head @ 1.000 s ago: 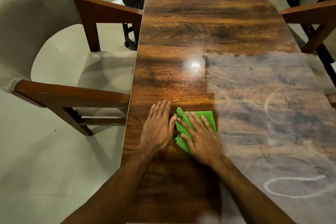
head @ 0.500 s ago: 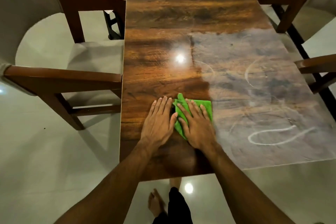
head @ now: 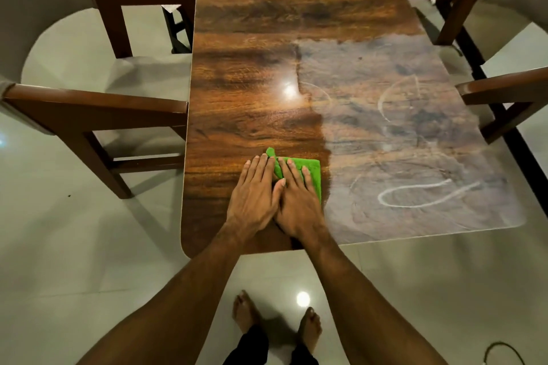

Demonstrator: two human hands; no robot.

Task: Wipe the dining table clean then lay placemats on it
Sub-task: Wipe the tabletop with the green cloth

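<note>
Your right hand (head: 296,201) lies flat, fingers straight, pressing the green cloth (head: 312,172) onto the desk (head: 267,68) just below the middle of the frame. Your left hand (head: 255,198) is flat too, tight against the right one, its thumb over the right hand's back and its fingertips at the cloth's left edge. Right of the cloth a pale dusty film (head: 400,127) with white curved streaks covers the desk; left of it the wood shines.
</note>
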